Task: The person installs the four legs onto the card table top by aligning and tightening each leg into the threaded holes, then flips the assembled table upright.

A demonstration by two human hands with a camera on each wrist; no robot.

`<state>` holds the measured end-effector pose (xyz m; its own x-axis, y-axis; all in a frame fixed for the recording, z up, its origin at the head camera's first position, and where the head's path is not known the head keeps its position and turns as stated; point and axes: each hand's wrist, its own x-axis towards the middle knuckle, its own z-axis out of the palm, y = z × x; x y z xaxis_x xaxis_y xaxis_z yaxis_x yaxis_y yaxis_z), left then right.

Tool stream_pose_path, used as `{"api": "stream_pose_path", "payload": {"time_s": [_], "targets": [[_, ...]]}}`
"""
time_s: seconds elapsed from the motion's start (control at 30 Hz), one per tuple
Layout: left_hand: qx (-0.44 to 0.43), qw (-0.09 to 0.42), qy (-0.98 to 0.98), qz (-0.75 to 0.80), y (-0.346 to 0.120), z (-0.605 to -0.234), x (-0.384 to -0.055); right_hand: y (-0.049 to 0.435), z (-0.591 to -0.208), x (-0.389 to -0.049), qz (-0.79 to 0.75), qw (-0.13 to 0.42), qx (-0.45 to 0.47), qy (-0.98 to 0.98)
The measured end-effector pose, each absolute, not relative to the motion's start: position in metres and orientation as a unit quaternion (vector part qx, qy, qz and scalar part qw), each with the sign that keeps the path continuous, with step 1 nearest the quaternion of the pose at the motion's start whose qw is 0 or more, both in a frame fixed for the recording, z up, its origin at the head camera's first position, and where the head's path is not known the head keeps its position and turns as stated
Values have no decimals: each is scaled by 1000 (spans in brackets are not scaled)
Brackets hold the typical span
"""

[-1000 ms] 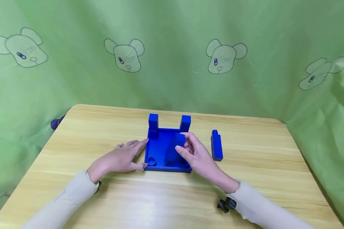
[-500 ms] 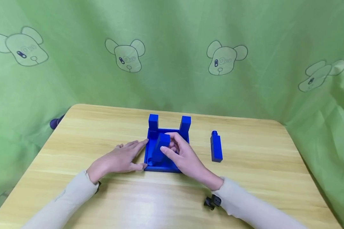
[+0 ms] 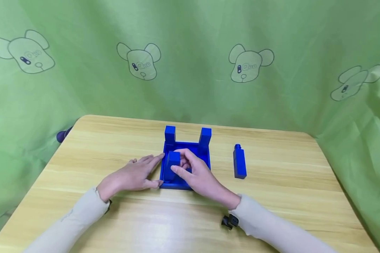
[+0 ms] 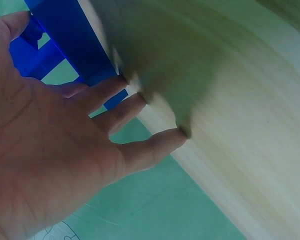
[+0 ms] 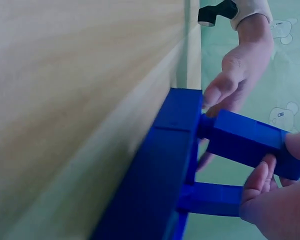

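Note:
A square blue panel (image 3: 177,187) with a raised rim lies on the table, and two blue legs, one at the back left (image 3: 170,135) and one at the back right (image 3: 204,137), stand upright on it. My right hand (image 3: 204,177) pinches another blue leg (image 3: 173,160) between thumb and fingers over the front left corner. In the right wrist view this leg (image 5: 245,137) points its narrow round end at the panel (image 5: 150,170), slightly tilted. My left hand (image 3: 130,177) rests fingertips and thumb along the panel's left edge, fingers extended. The corner socket is hidden beneath the held leg.
A loose blue leg (image 3: 239,163) with a threaded end lies on the wooden table (image 3: 291,182), right of the panel. Green curtain (image 3: 190,98) with printed bear heads hangs behind. A dark purple object (image 3: 62,135) shows past the table's left edge.
My right hand has carried its leg leftward across the panel, from the front right to the front left corner, and stood it more upright. My left hand has stayed put.

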<state>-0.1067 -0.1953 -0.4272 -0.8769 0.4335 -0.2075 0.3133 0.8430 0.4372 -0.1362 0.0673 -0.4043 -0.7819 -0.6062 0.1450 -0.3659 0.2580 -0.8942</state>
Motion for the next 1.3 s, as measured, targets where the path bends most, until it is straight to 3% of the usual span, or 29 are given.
{"api": "stream_pose_path", "payload": {"time_s": [0.63,1.1,1.3], "targets": [[200,155,948,192,-197,-428,-106,67,-385,-142,-416,129,-377,817],[204,148,949,191,-196,-430,-106,62,-394,-137,-414,37,-382,825],[202,147,947,202,-196,-429,-105,61,-397,-138,-398,37,-400,825]]}}
